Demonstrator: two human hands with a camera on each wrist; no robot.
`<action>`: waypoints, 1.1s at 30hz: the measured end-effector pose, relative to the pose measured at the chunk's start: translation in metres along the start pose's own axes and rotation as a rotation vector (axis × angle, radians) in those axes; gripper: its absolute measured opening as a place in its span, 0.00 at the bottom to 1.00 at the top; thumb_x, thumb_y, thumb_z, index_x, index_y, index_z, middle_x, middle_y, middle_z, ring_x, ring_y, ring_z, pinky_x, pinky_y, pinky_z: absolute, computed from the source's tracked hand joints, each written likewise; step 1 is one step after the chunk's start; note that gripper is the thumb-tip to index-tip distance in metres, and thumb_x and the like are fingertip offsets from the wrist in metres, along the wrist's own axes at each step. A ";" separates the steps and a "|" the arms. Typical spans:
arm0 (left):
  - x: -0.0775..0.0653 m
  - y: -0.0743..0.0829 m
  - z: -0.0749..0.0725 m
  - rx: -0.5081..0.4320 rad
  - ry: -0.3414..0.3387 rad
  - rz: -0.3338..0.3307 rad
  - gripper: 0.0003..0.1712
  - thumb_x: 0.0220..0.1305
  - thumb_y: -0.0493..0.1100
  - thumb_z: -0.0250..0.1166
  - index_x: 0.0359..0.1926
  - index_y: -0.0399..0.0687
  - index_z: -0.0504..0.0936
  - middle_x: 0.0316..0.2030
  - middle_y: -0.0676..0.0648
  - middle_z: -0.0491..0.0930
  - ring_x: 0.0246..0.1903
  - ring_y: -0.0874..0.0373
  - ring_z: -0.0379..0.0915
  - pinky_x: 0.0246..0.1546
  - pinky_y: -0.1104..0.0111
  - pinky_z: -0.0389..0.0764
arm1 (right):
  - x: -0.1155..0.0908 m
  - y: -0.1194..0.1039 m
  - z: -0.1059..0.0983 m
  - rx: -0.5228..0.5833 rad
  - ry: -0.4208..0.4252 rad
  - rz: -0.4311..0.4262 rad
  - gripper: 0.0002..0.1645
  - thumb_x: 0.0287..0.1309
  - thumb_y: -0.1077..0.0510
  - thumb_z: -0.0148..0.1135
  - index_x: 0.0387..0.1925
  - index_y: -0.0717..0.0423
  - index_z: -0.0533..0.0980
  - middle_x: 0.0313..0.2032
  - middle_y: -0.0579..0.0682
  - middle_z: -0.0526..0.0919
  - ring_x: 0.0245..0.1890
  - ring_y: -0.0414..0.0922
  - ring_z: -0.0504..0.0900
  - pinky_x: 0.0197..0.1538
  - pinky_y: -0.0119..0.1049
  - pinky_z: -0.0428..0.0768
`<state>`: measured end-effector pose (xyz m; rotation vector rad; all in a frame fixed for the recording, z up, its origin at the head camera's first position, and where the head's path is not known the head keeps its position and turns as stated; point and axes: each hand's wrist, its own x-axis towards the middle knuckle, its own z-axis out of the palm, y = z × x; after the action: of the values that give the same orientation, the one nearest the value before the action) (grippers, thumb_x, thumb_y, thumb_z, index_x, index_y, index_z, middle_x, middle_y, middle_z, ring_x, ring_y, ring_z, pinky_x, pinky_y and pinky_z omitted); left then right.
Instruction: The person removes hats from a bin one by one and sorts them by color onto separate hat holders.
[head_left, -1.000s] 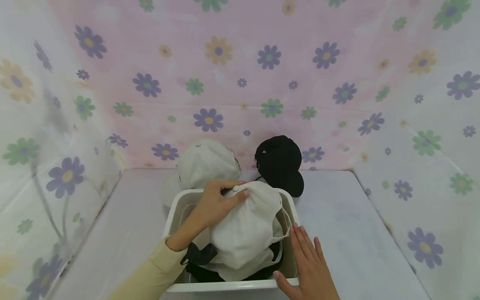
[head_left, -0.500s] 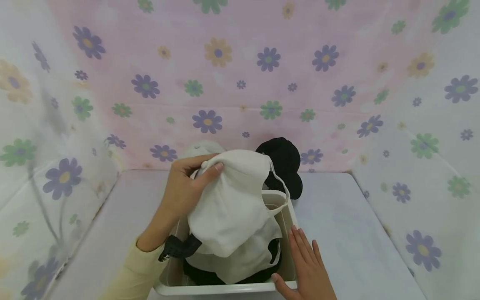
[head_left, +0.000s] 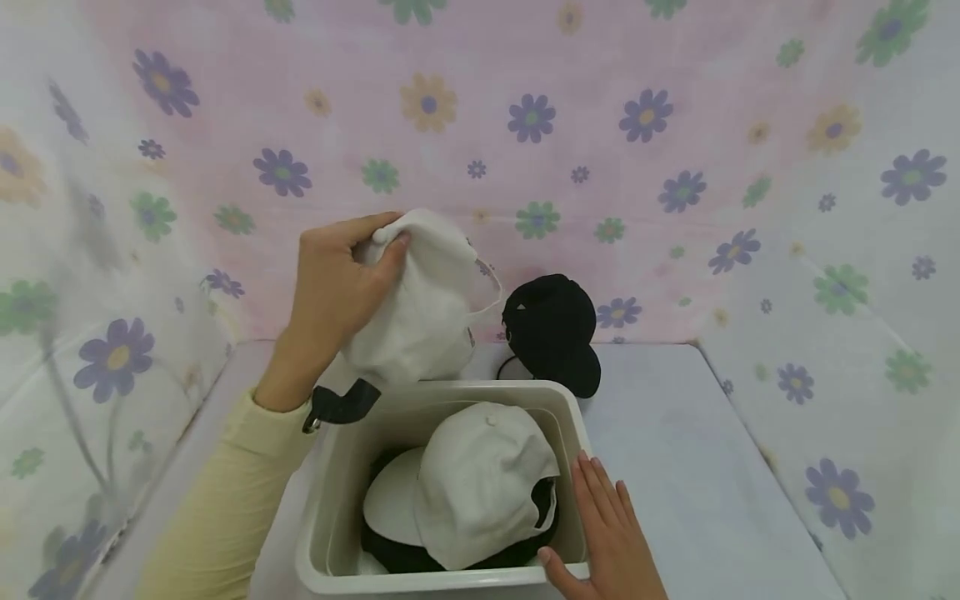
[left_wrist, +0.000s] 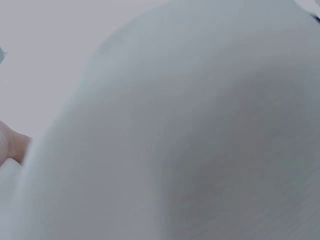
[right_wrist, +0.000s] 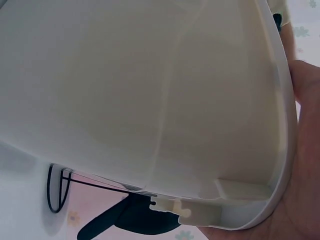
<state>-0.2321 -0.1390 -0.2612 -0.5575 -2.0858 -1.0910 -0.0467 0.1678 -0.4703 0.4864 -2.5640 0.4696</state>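
My left hand (head_left: 341, 271) pinches a white cap (head_left: 423, 300) near the button on its crown. It holds the cap above and behind the bin's back rim, and the cap's strap loop hangs to the right. Pale cloth of this cap (left_wrist: 175, 125) fills most of the left wrist view. My right hand (head_left: 611, 525) rests with straight fingers along the right side of the white plastic bin (head_left: 420, 586), thumb at the front right corner. Inside the bin lies another white cap (head_left: 480, 479), brim to the left, on top of something black (head_left: 401, 557).
A black cap (head_left: 551, 329) sits behind the bin to the right, with a black wire frame (right_wrist: 60, 187) near it. Another white cap at the back left is largely hidden by the held one. Flower-printed cloth walls (head_left: 337, 208) enclose the table (head_left: 697, 467) on three sides.
My left hand has lifted the white cap out of the bin and carried it up, back and to the left. The white cap beneath is now exposed. My right hand has stayed at the bin's side.
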 end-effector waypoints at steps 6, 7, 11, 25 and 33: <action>0.004 -0.046 0.031 0.096 -0.147 -0.180 0.19 0.69 0.45 0.64 0.57 0.42 0.86 0.52 0.37 0.86 0.49 0.41 0.84 0.49 0.48 0.84 | -0.001 0.000 0.000 0.004 -0.002 -0.007 0.57 0.53 0.33 0.69 0.72 0.67 0.65 0.71 0.63 0.69 0.80 0.33 0.41 0.76 0.25 0.30; 0.003 -0.052 0.035 0.097 -0.158 -0.201 0.20 0.69 0.45 0.65 0.57 0.41 0.86 0.52 0.36 0.85 0.49 0.40 0.84 0.49 0.47 0.84 | -0.002 0.000 0.000 0.002 -0.002 -0.009 0.57 0.54 0.33 0.69 0.72 0.67 0.65 0.71 0.63 0.69 0.80 0.33 0.41 0.76 0.25 0.30; -0.002 -0.071 0.047 0.114 -0.178 -0.265 0.22 0.69 0.46 0.65 0.59 0.41 0.84 0.53 0.34 0.84 0.48 0.37 0.83 0.44 0.46 0.83 | -0.001 0.000 0.000 -0.002 -0.006 -0.009 0.56 0.54 0.34 0.69 0.72 0.67 0.65 0.71 0.62 0.69 0.80 0.34 0.42 0.77 0.26 0.31; -0.016 -0.120 0.058 0.197 -0.327 -0.461 0.29 0.73 0.55 0.59 0.64 0.41 0.80 0.60 0.33 0.79 0.58 0.32 0.76 0.54 0.41 0.78 | -0.001 0.000 -0.002 -0.007 -0.006 0.000 0.56 0.51 0.35 0.71 0.71 0.67 0.66 0.71 0.62 0.70 0.80 0.33 0.41 0.77 0.25 0.31; -0.018 -0.123 0.065 0.141 -0.193 -0.353 0.24 0.71 0.50 0.63 0.60 0.41 0.84 0.57 0.36 0.83 0.56 0.37 0.79 0.54 0.44 0.80 | 0.001 0.002 -0.001 0.001 0.002 -0.014 0.55 0.53 0.35 0.70 0.71 0.68 0.66 0.70 0.63 0.70 0.80 0.37 0.45 0.77 0.26 0.32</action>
<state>-0.3250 -0.1539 -0.3649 -0.2373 -2.4741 -1.1041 -0.0475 0.1698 -0.4692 0.5032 -2.5566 0.4662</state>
